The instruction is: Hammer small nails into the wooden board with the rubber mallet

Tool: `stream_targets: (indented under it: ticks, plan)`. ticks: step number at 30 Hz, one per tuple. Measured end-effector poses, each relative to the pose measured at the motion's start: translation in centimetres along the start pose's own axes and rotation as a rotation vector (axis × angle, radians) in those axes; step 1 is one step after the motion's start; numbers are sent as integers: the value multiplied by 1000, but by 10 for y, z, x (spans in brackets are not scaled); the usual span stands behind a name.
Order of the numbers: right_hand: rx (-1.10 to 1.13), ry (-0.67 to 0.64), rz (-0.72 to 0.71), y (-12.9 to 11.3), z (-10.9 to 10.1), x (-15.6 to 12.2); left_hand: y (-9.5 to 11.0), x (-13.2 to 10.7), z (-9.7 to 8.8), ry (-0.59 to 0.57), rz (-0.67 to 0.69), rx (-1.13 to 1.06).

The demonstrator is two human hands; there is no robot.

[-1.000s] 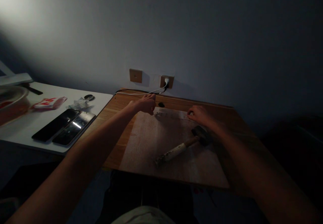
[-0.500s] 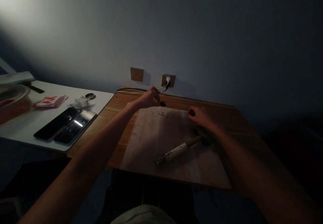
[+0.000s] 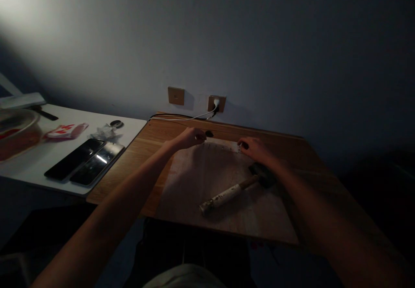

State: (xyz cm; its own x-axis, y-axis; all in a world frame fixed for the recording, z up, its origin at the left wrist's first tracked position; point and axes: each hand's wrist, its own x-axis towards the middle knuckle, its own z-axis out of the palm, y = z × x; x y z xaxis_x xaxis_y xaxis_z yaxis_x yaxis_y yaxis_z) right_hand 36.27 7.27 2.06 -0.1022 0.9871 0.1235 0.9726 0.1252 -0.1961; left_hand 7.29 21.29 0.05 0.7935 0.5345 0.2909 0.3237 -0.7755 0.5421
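A person's two bare hands reach forward over a pale board (image 3: 194,184) on a wooden table (image 3: 142,145), in dim light. The left hand (image 3: 191,137) is at the board's far left corner, fingers curled down; whether they grip anything cannot be told. The right hand (image 3: 256,148) is at the far right corner, thumb and fingers bent toward each other beside a whitish patch — what, if anything, they grasp is too dark to tell. Between the two hands, small specks (image 3: 222,147) run in a line along the board's far edge, too tiny to identify.

Just nearer than the right hand is the dark head of a hammer (image 3: 223,196), which lies on the board, its pale, worn handle slanting toward the person and to the left. Just beyond the left hand, a dark oval spot (image 3: 209,133) marks the tabletop. Farther beyond it, a white cable (image 3: 194,118) leads to a plug in a wall socket (image 3: 222,102).

Well to the left of the left hand, a white table (image 3: 132,126) bears two phones (image 3: 74,160) side by side, crumpled clear plastic (image 3: 105,132) and a red-and-white packet (image 3: 66,131).
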Motion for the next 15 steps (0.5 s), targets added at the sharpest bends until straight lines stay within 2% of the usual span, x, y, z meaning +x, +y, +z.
stream_targets:
  ticks: [7,15]
  plan:
    - [-35,-39,-23,0,6,3,16,5,-1,-117,-26,99]
    - [-36,-55,-7,1,6,4,20,5,-4,-159,3,186]
